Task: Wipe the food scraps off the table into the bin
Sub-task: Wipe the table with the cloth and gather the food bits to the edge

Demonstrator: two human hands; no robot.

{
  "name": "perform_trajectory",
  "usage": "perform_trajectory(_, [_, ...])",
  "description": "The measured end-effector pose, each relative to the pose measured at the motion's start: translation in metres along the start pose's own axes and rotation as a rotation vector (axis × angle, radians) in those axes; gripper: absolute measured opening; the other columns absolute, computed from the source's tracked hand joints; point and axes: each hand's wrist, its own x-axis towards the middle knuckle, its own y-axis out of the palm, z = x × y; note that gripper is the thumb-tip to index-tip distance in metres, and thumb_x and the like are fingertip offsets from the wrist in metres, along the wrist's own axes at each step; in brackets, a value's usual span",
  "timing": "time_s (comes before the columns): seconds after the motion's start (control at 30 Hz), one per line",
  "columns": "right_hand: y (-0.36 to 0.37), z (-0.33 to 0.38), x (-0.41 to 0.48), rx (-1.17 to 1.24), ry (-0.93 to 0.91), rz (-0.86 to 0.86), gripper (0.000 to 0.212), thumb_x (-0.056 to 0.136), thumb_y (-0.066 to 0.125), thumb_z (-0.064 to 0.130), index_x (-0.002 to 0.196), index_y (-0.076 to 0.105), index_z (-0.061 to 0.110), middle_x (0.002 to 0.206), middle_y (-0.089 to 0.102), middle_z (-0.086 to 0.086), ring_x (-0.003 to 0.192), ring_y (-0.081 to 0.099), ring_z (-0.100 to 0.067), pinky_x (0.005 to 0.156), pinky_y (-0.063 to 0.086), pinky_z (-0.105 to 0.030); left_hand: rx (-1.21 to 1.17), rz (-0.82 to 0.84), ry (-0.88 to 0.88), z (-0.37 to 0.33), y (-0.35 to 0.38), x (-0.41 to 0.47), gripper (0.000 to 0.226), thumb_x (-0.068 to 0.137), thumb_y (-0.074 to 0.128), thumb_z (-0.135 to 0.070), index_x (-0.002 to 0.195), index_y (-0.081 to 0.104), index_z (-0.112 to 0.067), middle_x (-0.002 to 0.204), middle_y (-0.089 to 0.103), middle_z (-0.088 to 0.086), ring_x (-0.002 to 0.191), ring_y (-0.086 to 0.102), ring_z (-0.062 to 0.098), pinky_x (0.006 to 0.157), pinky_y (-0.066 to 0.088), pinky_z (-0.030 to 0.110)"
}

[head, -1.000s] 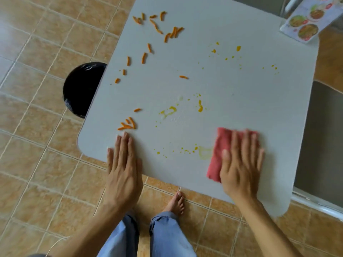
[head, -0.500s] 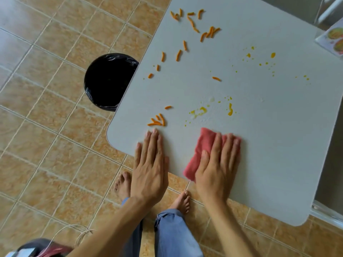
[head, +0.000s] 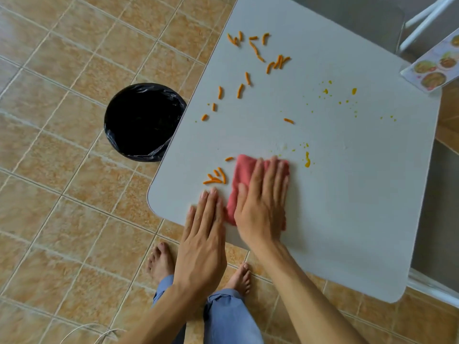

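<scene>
Right hand point(head: 260, 207), fingers spread flat, presses a folded pink cloth point(head: 242, 180) onto the pale grey square desk point(head: 335, 219). Left hand point(head: 202, 242) lies flat with fingers together at the near desk edge, just beside the cloth, holding nothing.

Compared with half a second earlier, the cloth has travelled up and leftward: it now covers the yellow smear formerly ahead of it and abuts the nearest heap of scraps. A second earlier it lay well to the right, with the two hands far apart. The left hand stays planted.

The cloth's long axis runs from the near edge away from the person, tilted slightly right.

Orange stick-shaped food scraps point(head: 248, 78), long axes at mixed angles: one heap of about four point(head: 216, 178) just left of the cloth, one single point(head: 229, 159) above it, one single point(head: 288, 120) mid-desk, and roughly fifteen strewn toward the far left corner. One yellow sauce streak point(head: 307, 160) lies right of the cloth; fine yellow droplets point(head: 347, 100) are too many to count.

One round bin with a black plastic liner point(head: 144, 121) stands on the tan tiled floor point(head: 62, 194), partly under the desk's left edge. One illustrated menu card point(head: 433, 70) overhangs the far right corner. Two bare feet point(head: 161, 263) show below blue trouser legs point(head: 228, 316).
</scene>
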Motion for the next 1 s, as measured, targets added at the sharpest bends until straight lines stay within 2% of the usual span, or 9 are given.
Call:
perform_trajectory(0.07, [0.000, -0.010, 0.021, -0.057, -0.110, 0.032, 0.060, 0.106, 0.032, 0.035, 0.155, 0.032, 0.000, 0.163, 0.025, -0.027, 0.153, 0.020, -0.044, 0.125, 0.017, -0.055, -0.012, 0.025, 0.013, 0.003, -0.003, 0.001, 0.075, 0.087, 0.051, 0.001, 0.154, 0.017, -0.002, 0.165, 0.010, 0.013, 0.153, 0.007, 0.025, 0.122, 0.014, 0.045])
perform_trajectory(0.23, [0.009, 0.013, 0.061, 0.010, 0.311, -0.109, 0.056, 0.105, 0.041, 0.031, 0.149, 0.042, -0.003, 0.156, 0.035, -0.032, 0.148, 0.029, -0.049, 0.121, 0.025, -0.060, 0.042, 0.102, 0.098, 0.018, -0.012, 0.000, 0.080, 0.087, 0.055, -0.001, 0.155, 0.014, -0.003, 0.165, 0.007, 0.012, 0.154, 0.005, 0.024, 0.122, 0.012, 0.043])
perform_trajectory(0.4, [0.001, -0.019, 0.069, -0.050, -0.129, 0.027, 0.059, 0.105, 0.032, 0.038, 0.156, 0.035, 0.007, 0.164, 0.029, -0.020, 0.154, 0.022, -0.039, 0.125, 0.019, -0.053, 0.077, 0.153, 0.171, 0.029, -0.022, 0.003, 0.082, 0.085, 0.056, -0.001, 0.155, 0.014, -0.003, 0.166, 0.006, 0.012, 0.154, 0.003, 0.023, 0.121, 0.014, 0.043])
perform_trajectory(0.53, [0.002, -0.037, 0.066, -0.010, 0.312, -0.126, 0.053, 0.105, 0.042, 0.030, 0.147, 0.046, -0.001, 0.155, 0.040, -0.029, 0.146, 0.034, -0.047, 0.117, 0.033, -0.060, 0.048, 0.114, 0.140, 0.021, -0.022, 0.002, 0.074, 0.088, 0.049, -0.005, 0.155, 0.017, -0.002, 0.165, 0.009, 0.012, 0.153, 0.007, 0.024, 0.119, 0.015, 0.041])
perform_trajectory(0.67, [-0.003, -0.047, 0.052, -0.034, -0.114, -0.002, 0.058, 0.107, 0.031, 0.036, 0.154, 0.037, 0.004, 0.162, 0.030, -0.023, 0.153, 0.021, -0.042, 0.125, 0.020, -0.054, -0.030, 0.079, 0.103, -0.002, -0.018, 0.009, 0.061, 0.094, 0.040, -0.009, 0.152, 0.025, 0.000, 0.164, 0.015, 0.012, 0.153, 0.009, 0.024, 0.120, 0.014, 0.038])
perform_trajectory(0.73, [-0.012, -0.079, 0.059, -0.070, -0.196, 0.018, 0.058, 0.107, 0.028, 0.039, 0.156, 0.035, 0.010, 0.164, 0.029, -0.016, 0.155, 0.021, -0.036, 0.125, 0.021, -0.052, -0.057, 0.050, 0.130, -0.019, -0.018, 0.017, 0.052, 0.101, 0.028, -0.016, 0.150, 0.031, 0.002, 0.162, 0.019, 0.014, 0.152, 0.015, 0.028, 0.118, 0.018, 0.040])
perform_trajectory(0.87, [-0.006, -0.085, 0.072, -0.029, 0.319, -0.173, 0.051, 0.106, 0.039, 0.030, 0.149, 0.046, 0.002, 0.157, 0.040, -0.024, 0.149, 0.032, -0.043, 0.119, 0.030, -0.056, -0.096, -0.008, 0.114, -0.050, -0.011, 0.043, 0.059, 0.094, 0.046, -0.003, 0.151, 0.029, 0.001, 0.163, 0.020, 0.013, 0.152, 0.014, 0.026, 0.120, 0.016, 0.039])
perform_trajectory(0.9, [-0.004, -0.076, 0.073, -0.014, 0.327, -0.186, 0.051, 0.106, 0.041, 0.029, 0.147, 0.047, 0.001, 0.156, 0.040, -0.026, 0.148, 0.033, -0.045, 0.119, 0.030, -0.057, -0.102, -0.016, 0.096, -0.056, -0.008, 0.053, 0.063, 0.091, 0.049, 0.001, 0.151, 0.029, 0.000, 0.163, 0.020, 0.014, 0.153, 0.013, 0.025, 0.121, 0.014, 0.039])
perform_trajectory(1.0, [-0.008, -0.090, 0.065, -0.024, -0.088, -0.069, 0.054, 0.106, 0.036, 0.034, 0.152, 0.042, 0.007, 0.161, 0.034, -0.020, 0.152, 0.026, -0.039, 0.124, 0.021, -0.054, -0.140, -0.074, 0.075, -0.073, 0.000, 0.086, 0.059, 0.092, 0.045, 0.001, 0.149, 0.032, 0.002, 0.161, 0.025, 0.017, 0.152, 0.014, 0.025, 0.123, 0.013, 0.038])
